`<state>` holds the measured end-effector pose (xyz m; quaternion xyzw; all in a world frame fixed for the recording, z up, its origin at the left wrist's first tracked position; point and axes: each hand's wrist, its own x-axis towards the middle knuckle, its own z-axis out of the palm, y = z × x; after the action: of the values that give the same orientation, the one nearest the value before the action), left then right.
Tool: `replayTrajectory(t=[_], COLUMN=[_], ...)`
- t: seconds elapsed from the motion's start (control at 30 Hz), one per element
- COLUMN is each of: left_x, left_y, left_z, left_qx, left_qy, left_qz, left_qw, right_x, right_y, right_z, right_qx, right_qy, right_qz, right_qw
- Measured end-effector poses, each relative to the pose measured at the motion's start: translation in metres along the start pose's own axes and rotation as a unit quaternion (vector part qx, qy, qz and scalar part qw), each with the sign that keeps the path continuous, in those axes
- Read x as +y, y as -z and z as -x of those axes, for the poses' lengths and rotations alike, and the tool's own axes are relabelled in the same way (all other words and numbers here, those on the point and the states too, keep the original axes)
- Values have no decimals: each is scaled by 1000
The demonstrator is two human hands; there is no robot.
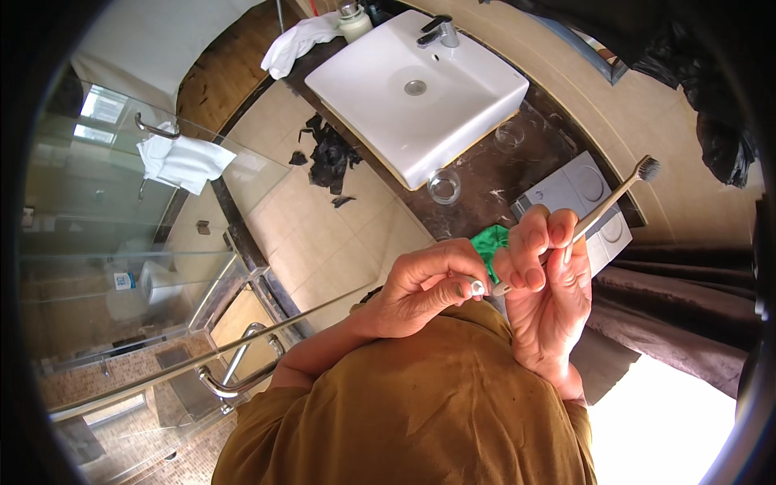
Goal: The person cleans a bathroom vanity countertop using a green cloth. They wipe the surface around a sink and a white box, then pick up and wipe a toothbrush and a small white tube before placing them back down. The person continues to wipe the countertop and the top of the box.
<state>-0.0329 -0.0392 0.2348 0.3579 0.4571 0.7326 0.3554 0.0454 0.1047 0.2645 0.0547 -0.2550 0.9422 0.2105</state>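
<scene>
My left hand is closed around a small tube, most of it hidden by the fingers; its white threaded nozzle pokes out uncapped between thumb and forefinger. To the right, my right hand grips a beige toothbrush across the fingers. The brush's dark bristle head points up and to the right, away from the tube. The rounded end of its handle comes out near the nozzle. Whether the right fingers also hold a cap, I cannot tell. Behind both hands lies a crumpled green thing.
A white washbasin with a chrome faucet stands on the dark counter. Glass tumblers and a grey tray are nearby. Black plastic scraps lie on the floor. A glass shower door with a metal handle is at left.
</scene>
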Motion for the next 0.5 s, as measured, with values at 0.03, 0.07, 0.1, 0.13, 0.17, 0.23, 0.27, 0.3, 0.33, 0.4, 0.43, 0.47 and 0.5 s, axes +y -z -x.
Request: replayTrajectory(t=[0.03, 0.07, 0.1, 0.13, 0.17, 0.23, 0.27, 0.3, 0.33, 0.4, 0.43, 0.47, 0.5], left_x=[-2, -4, -5, -5, -5, -2, 1, 2, 4, 7, 6, 5, 4], left_y=[0, -1, -1, -1, -3, -3, -3, -3, -3, -1, 1, 4, 6], left_z=[-1, -2, -3, -4, -5, -4, -4, -6, -8, -10, -12, -14, -14], left_qx=[-4, -8, -10, -10, -9, 4, 14, 22, 28, 40, 31, 22, 15], left_qy=[-5, -10, -16, -13, -11, -17, -25, -32, -37, -45, -60, -75, -89], left_qz=[1, 3, 3, 10, 17, 22, 21, 22, 10, -14, -41, -68, -96], left_qw=[1000, 1000, 1000, 1000, 1000, 1000, 999, 999, 999, 998, 997, 995, 991], right_x=[-1, -1, -1, -2, -5, -10, -11, -13, -16, -19, -21, -19, -17], right_y=[0, 0, -1, -2, -2, -2, -5, -4, -2, -3, -1, 0, 0], right_z=[0, 1, 0, 0, 1, 4, 6, 8, 12, 20, 23, 23, 24], right_qx=[-11, -16, -23, -29, -21, -8, 24, 35, 45, 76, 65, 42, 18], right_qy=[0, 6, 12, 17, 19, 21, 23, 6, -11, -73, -114, -101, -90], right_qz=[-1, 13, 24, 36, 65, 120, 168, 197, 226, 294, 335, 357, 378], right_qw=[1000, 1000, 999, 999, 997, 992, 985, 980, 973, 950, 933, 928, 921])
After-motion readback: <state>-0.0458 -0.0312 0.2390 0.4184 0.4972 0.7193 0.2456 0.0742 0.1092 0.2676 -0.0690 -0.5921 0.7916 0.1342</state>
